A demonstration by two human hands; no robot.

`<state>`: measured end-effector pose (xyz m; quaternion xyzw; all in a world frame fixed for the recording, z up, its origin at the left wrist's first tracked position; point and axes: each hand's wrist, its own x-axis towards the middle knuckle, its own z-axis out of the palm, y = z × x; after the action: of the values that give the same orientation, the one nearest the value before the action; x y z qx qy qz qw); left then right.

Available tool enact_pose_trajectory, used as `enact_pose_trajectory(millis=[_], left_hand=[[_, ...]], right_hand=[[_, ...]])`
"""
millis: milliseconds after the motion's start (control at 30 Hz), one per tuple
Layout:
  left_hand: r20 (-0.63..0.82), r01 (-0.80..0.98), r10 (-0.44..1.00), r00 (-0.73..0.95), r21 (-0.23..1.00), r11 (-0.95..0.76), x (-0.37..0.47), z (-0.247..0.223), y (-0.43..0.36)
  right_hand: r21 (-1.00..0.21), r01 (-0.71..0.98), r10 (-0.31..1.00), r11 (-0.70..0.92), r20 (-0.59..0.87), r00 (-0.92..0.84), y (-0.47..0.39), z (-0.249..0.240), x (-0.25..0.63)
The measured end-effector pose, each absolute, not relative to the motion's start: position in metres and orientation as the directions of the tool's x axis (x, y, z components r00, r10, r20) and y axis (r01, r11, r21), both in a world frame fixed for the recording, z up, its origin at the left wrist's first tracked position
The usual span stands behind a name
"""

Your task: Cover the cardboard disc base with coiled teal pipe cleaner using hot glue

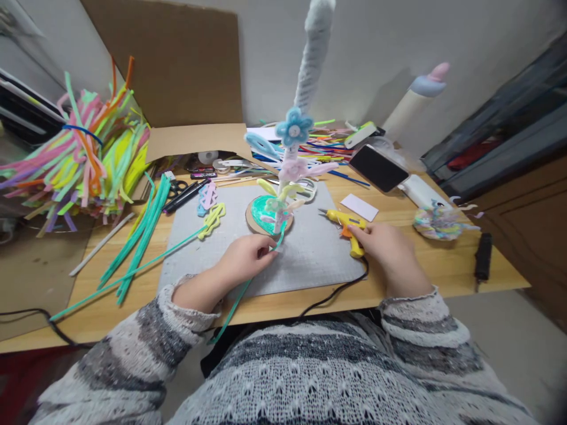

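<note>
My left hand (248,258) pinches a green pipe cleaner (234,304) at the front edge of a round base (254,223) whose top is covered in green. From that base rises a tall white fuzzy stem (308,74) with a blue flower (294,127) and pink and yellow pieces lower down. My right hand (384,251) has its fingers on a yellow glue gun (348,223), which lies at the right edge of the grey mat (310,260) with its nozzle pointing left.
Green pipe cleaners (146,236) and black pens (186,196) lie left, beside a big colourful bundle (84,153). A phone (379,169), a white card (359,207) and a pastel woven piece (438,222) are at the right. The glue gun's cord (332,293) crosses the table's front edge.
</note>
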<state>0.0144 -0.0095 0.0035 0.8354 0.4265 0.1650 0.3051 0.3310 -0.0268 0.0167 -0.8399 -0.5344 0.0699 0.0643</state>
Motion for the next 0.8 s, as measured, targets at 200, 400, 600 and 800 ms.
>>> enact_pose_trajectory(millis=[200, 400, 600, 800], left_hand=[[0.023, 0.609, 0.809, 0.587, 0.646, -0.460, 0.014, 0.003, -0.009], [0.049, 0.612, 0.814, 0.579, 0.634, -0.473, 0.013, 0.002, -0.008], [0.067, 0.596, 0.803, 0.592, 0.635, -0.492, 0.012, 0.001, -0.008], [0.076, 0.611, 0.816, 0.574, 0.623, -0.488, 0.011, 0.003, -0.007]], right_hand=[[-0.498, 0.836, 0.948, 0.233, 0.308, -0.081, -0.026, 0.027, 0.280], [-0.611, 0.565, 0.832, 0.554, 0.378, -0.407, 0.016, 0.001, 0.221], [-0.666, 0.502, 0.830, 0.552, 0.378, -0.410, 0.024, -0.021, 0.224], [-0.684, 0.499, 0.845, 0.533, 0.399, -0.355, 0.021, -0.026, 0.221]])
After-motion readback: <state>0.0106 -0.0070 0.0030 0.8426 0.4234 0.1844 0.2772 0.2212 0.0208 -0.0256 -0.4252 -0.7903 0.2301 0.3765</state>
